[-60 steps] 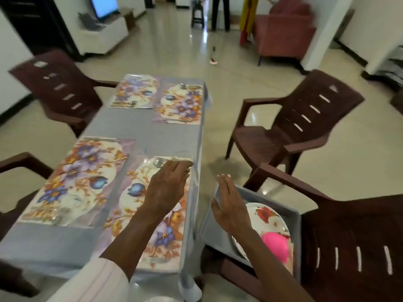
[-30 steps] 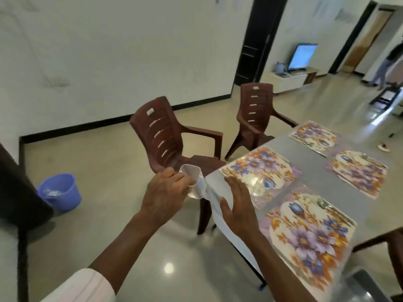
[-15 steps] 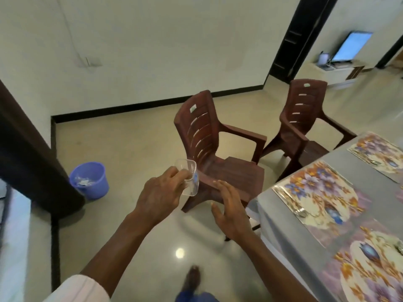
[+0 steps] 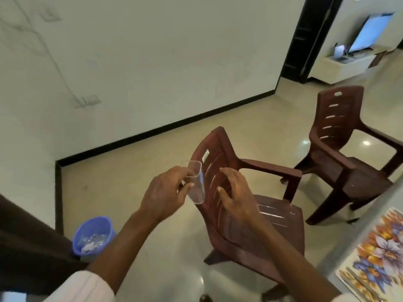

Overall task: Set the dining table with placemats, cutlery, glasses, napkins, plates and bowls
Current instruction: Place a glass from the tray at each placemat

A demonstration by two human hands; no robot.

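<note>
My left hand (image 4: 165, 191) grips a clear glass (image 4: 196, 184), held tilted in the air above the floor, in front of a brown chair's back. My right hand (image 4: 236, 192) hovers just right of the glass, fingers spread and relaxed, holding nothing. At the lower right corner a floral placemat (image 4: 379, 256) lies on the grey table (image 4: 370, 223), with cutlery (image 4: 359, 282) along its near edge.
A brown plastic chair (image 4: 250, 216) stands directly under my hands, a second chair (image 4: 344, 153) beyond it to the right. A blue bucket (image 4: 93, 235) sits on the floor at the lower left beside a dark piece of furniture (image 4: 26, 247). A doorway and a TV are far right.
I have walked round the table's end with the glass; the view swung left, the table slid to the right edge and the near chair came under my hands.
</note>
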